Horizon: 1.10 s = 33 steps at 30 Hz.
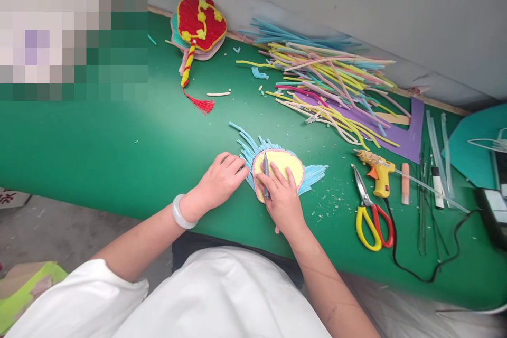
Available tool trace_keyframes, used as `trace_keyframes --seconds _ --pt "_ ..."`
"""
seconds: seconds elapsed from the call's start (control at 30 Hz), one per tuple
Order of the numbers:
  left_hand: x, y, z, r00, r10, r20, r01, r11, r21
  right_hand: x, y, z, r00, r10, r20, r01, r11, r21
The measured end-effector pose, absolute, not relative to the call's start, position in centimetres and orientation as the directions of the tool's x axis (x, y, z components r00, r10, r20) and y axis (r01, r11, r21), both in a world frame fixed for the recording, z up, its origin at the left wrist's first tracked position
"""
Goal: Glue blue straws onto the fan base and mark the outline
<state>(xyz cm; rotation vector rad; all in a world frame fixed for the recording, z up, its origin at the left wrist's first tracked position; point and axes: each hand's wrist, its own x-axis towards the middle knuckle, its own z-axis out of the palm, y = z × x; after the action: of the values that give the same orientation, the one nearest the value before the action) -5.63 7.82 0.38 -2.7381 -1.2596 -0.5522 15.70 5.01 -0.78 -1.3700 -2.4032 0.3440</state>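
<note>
A rounded yellow fan piece (283,160) with a pink rim lies on the green tabletop in front of me. Blue pipe cleaners (312,178) stick out from under it at the right, top and left. My right hand (284,198) rests on the yellow face, fingers spread, with a dark grey pen (266,166) held between thumb and fingers, its narrow end pointing away from me. At the left edge, my left hand (222,179) has its fingers curled together at the ends of the blue strips. Its fingertips are partly hidden.
A red fan (202,24) with yellow flowers and a tassel lies at the back. Beside it spreads a heap of coloured pipe cleaners (328,74) over a purple sheet (414,132). To the right are scissors (372,216), a corded yellow glue gun (376,169) and glue sticks (435,153).
</note>
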Motion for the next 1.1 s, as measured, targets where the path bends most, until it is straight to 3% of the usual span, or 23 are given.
trace_keyframes --seconds 0.47,0.67,1.1 --pt "-6.4 7.7 0.5 0.695 0.653 0.301 0.658 -0.746 0.1 15.7 5.0 -0.8 -0.461 0.865 0.199 0.783 0.502 -0.367" --pt "-6.7 7.6 1.0 0.746 0.613 0.26 0.625 -0.78 0.044 15.7 5.0 -0.9 -0.457 0.865 0.205 0.781 0.501 -0.372" --pt "-6.2 7.3 -0.1 0.714 0.6 0.361 0.633 -0.774 0.035 15.7 5.0 -1.0 -0.463 0.862 0.207 0.779 0.507 -0.369"
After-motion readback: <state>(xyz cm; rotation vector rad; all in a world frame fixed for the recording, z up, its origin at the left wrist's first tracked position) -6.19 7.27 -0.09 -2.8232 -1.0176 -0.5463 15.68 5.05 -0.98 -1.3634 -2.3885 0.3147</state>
